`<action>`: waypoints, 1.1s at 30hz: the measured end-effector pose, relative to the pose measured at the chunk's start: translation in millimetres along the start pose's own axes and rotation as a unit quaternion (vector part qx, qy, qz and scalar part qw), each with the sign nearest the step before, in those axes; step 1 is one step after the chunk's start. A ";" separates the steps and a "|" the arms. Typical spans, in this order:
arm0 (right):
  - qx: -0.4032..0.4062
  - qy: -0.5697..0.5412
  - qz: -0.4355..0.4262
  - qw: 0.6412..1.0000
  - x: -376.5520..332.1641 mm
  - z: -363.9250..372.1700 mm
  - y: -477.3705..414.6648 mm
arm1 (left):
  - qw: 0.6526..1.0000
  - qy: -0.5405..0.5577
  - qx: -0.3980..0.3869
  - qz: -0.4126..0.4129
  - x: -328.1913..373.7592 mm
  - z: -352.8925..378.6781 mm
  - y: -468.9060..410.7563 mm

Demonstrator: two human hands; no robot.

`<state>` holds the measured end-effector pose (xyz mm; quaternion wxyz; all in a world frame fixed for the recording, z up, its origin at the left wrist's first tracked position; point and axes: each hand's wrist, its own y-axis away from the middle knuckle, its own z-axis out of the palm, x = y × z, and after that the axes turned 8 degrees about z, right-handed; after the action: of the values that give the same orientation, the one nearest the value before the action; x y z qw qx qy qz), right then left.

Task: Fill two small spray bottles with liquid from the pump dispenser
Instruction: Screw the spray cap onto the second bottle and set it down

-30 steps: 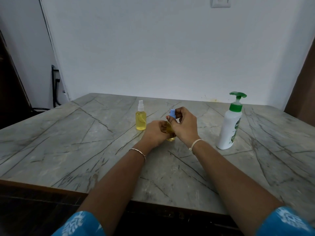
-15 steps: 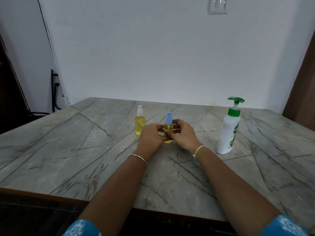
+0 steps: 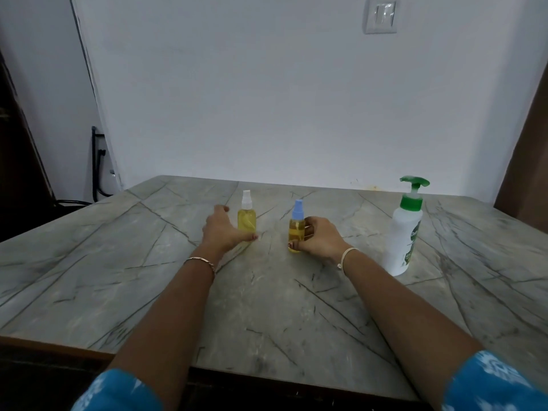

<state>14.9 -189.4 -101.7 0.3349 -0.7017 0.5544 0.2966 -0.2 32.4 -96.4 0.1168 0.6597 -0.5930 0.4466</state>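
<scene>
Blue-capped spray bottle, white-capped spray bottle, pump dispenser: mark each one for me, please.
blue-capped spray bottle (image 3: 296, 231): head view, on its yellow body under the cap.
white-capped spray bottle (image 3: 246, 222): head view, on its yellow body.
pump dispenser (image 3: 405, 232): head view, on its white body below the green collar.

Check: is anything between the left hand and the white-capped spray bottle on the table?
Nothing visible does. The left hand is open right beside the small white-capped spray bottle of yellow liquid, thumb by its base. The blue-capped spray bottle, gripped by the right hand, stands clear to the right.
</scene>
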 end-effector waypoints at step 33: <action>0.051 0.011 0.024 0.998 17.7 -12.1 16.0 | 0.996 -0.045 -0.070 0.038 14.3 16.1 20.2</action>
<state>3.5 -212.0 -110.6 0.3573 -0.6735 0.5891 0.2677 -12.3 6.2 -102.8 0.1192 0.6462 -0.6522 0.3781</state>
